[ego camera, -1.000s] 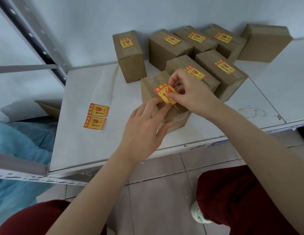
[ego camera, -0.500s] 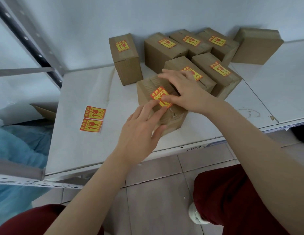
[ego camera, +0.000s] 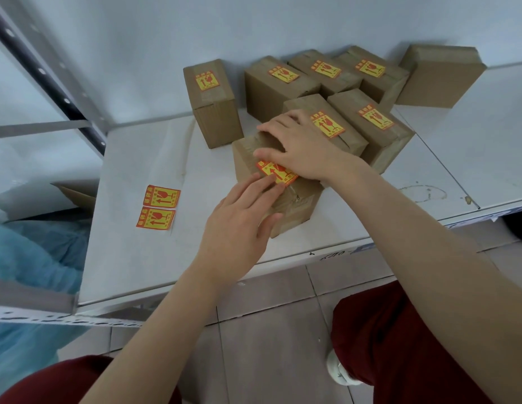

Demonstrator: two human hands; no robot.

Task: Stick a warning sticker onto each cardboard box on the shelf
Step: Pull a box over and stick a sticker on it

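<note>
A taped cardboard box (ego camera: 286, 204) sits near the front of the white shelf (ego camera: 131, 252). An orange-and-yellow warning sticker (ego camera: 273, 171) lies on its top. My right hand (ego camera: 300, 147) presses flat on the box top, its thumb along the sticker's upper edge. My left hand (ego camera: 239, 225) lies against the box's near side, straight fingertips pressing the sticker's lower edge. Two spare stickers (ego camera: 158, 207) lie on the shelf to the left. Several stickered boxes (ego camera: 370, 132) stand behind, and a bare box (ego camera: 437, 77) leans on the wall at the back right.
An upright stickered box (ego camera: 214, 103) stands at the back left. A grey shelf post (ego camera: 47, 80) slants at the left, with blue plastic (ego camera: 29, 258) below it. My red-clad knees (ego camera: 399, 345) and a tiled floor (ego camera: 271, 345) lie under the shelf edge.
The sticker went from held above the box in my right fingers to lying on its top. Both hands have flattened onto it.
</note>
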